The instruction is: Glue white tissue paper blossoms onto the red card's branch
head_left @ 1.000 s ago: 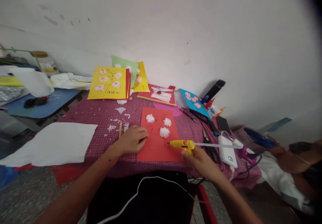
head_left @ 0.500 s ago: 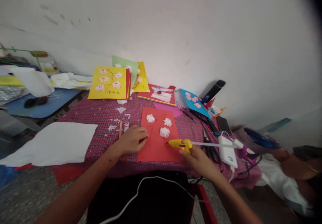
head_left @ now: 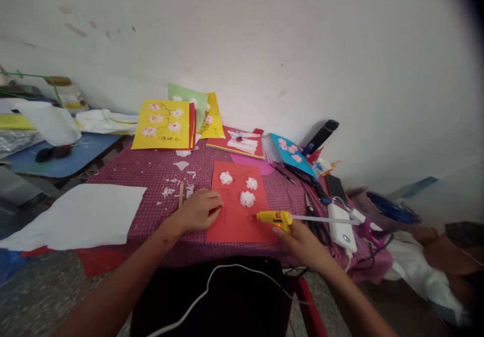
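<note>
A red sheet of paper (head_left: 234, 228) lies on the table with white crumpled-paper flowers (head_left: 247, 199) on its upper part and thin dark drawn lines. My right hand (head_left: 298, 241) grips a yellow hot glue gun (head_left: 274, 218), its small light glowing orange. A long clear glue stick (head_left: 325, 219) sticks out of the gun's back. The nozzle points left, close to a small ring-shaped mark (head_left: 251, 218) on the sheet. My left hand (head_left: 200, 210) rests at the sheet's left edge, fingers curled closed; whatever they hold, if anything, is hidden.
Paper scraps (head_left: 168, 192) and a wooden stick (head_left: 181, 194) lie left of the sheet, near white paper (head_left: 83, 216). Flower cards (head_left: 181, 143) stand against the wall. Scissors (head_left: 310, 208), a phone (head_left: 336, 188) and a white power bank (head_left: 342, 231) lie right. Another person (head_left: 427, 276) sits there.
My right hand has shifted the glue gun slightly to the right, so its nozzle is off the ring-shaped mark, which now shows more fully. My left hand stays in place.
</note>
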`<state>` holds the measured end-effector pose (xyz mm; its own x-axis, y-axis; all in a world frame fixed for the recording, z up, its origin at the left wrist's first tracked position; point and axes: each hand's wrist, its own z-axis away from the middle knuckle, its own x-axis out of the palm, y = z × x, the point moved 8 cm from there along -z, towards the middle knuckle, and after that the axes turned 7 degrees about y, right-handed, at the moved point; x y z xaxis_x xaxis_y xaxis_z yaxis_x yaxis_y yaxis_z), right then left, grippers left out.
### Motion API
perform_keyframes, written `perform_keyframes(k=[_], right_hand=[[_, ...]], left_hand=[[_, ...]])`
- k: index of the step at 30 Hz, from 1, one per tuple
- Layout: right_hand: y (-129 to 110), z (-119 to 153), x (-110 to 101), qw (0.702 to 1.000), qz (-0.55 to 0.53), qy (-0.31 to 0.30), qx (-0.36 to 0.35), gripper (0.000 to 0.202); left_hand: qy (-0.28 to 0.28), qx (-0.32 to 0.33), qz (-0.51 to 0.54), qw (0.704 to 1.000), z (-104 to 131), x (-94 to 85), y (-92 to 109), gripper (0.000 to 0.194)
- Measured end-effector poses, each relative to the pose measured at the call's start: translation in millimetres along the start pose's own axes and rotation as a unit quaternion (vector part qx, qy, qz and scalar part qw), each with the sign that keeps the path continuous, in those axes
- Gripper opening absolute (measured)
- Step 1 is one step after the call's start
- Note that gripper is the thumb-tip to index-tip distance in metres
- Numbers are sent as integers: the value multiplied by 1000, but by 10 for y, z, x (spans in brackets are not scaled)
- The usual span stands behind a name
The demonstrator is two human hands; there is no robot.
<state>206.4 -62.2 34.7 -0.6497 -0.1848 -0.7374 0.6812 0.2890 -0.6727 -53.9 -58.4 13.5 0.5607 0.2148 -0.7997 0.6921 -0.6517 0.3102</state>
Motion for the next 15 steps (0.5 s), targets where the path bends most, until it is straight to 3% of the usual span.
perform_keyframes(k=[4, 15], right_hand=[[42, 6, -1, 1000, 8, -11, 17, 33], [-191, -80, -19, 994, 63, -91, -18, 34]], left_hand=[[-1, 0, 1, 1000, 3, 17, -13, 14], [-3, 0, -2, 1000, 1, 16, -7, 13]])
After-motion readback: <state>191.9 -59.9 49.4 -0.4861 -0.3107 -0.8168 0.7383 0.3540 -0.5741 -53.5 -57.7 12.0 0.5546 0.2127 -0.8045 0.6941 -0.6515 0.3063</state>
